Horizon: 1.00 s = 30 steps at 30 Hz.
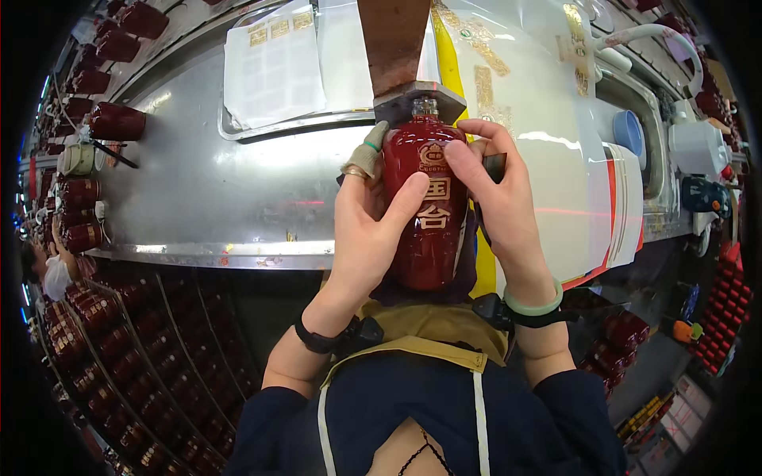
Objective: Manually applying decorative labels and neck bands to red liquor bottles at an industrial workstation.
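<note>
- Dark-red bottle [425, 254]: centred before the person, neck at the metal block [394, 105].
- Left hand [363, 230]: thumb across the bottle's front, fingers round its left side.
- Right hand [506, 194]: thumb on the front, fingers bent at the right shoulder.

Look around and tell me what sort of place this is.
Probably a bottle-finishing workshop: a red bottle is being handled at a metal workbench, a white sheet bearing gold pieces lies there, and rows of similar bottles stand at lower left.
</note>
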{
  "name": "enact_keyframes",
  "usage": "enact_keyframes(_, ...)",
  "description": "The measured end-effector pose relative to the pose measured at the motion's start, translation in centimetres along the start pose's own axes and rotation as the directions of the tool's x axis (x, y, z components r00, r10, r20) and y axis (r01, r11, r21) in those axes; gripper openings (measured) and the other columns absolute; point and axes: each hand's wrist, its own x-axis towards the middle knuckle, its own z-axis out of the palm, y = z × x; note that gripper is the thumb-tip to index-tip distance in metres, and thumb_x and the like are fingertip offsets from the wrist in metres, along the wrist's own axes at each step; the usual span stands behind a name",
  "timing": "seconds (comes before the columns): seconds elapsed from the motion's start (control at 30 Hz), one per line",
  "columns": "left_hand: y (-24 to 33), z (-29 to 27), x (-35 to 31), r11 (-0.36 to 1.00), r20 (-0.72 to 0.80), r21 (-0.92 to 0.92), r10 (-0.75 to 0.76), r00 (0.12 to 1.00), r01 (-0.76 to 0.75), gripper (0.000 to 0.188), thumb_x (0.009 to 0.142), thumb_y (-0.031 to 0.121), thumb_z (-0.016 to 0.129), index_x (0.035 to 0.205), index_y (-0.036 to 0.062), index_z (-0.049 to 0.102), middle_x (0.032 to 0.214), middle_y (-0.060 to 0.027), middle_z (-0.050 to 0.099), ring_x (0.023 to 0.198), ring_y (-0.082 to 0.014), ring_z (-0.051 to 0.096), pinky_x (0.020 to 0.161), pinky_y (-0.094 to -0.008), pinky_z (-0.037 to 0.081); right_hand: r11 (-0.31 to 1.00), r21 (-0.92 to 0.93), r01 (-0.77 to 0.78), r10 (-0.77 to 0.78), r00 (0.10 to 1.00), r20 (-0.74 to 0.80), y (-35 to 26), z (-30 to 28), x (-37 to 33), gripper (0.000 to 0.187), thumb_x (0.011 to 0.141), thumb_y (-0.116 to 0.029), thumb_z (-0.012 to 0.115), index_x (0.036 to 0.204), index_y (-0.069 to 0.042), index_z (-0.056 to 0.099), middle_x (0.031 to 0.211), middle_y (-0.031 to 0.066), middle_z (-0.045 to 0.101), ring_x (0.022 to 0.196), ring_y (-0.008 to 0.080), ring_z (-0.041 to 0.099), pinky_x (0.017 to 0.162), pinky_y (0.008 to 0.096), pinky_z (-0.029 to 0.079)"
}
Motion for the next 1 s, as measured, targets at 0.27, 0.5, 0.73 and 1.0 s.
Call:
enact_keyframes(0.27,-0.1,0.6,1.7,0.999,-0.053,-0.037,0.027,0.998,-0.029,0.056,0.098,0.011,0.068,0.144,-0.0083,0.043,0.130,-0.0161,0.061,0.116,-0.0176,0.062,0.100,-0.0322,0.051,0.999,0.051,-0.009,0.008,1.000,0.020,0.5,-0.1,-0.2,0.045,0.092,-0.024,0.079,0.126,-0.002,0.059,0.081,-0.0078,0.042,0.072,0.0017,0.040,0.064,0.0176,0.034)
enact_keyframes(0.5,0.0,0.7,1.6,0.999,-0.056,-0.030,0.038,0.998,-0.040,0.056,0.098,0.012,0.069,0.144,-0.0084,0.044,0.128,-0.0160,0.062,0.115,-0.0179,0.062,0.099,-0.0322,0.051,0.999,0.042,-0.001,0.000,1.000,0.028,0.5,-0.3,-0.2,0.045,0.093,-0.024,0.078,0.126,-0.002,0.058,0.083,-0.0067,0.043,0.073,0.0020,0.040,0.065,0.0181,0.035)
enact_keyframes(0.73,0.3,0.8,1.2,0.998,-0.026,0.062,0.032,0.999,-0.030,0.068,0.092,0.011,0.075,0.145,-0.0087,0.038,0.129,-0.0169,0.060,0.113,-0.0180,0.063,0.097,-0.0314,0.053,0.970,-0.043,0.238,-0.237,0.971,0.013,-1.4,-2.3,1.1,0.036,0.090,-0.003,0.069,0.123,0.001,0.058,0.087,0.0015,0.055,0.077,0.0128,0.054,0.072,0.0262,0.047)
enact_keyframes(1.0,-0.4,0.4,1.5,0.982,-0.001,0.177,0.075,0.997,-0.074,0.063,0.090,0.006,0.073,0.143,-0.0054,0.041,0.125,-0.0143,0.062,0.111,-0.0163,0.064,0.094,-0.0316,0.054,0.397,-0.445,0.803,-0.487,0.595,0.639,-7.4,-1.0,2.3,0.030,0.081,0.005,0.068,0.109,-0.005,0.072,0.091,0.0090,0.068,0.090,0.0305,0.062,0.078,0.0386,0.052)
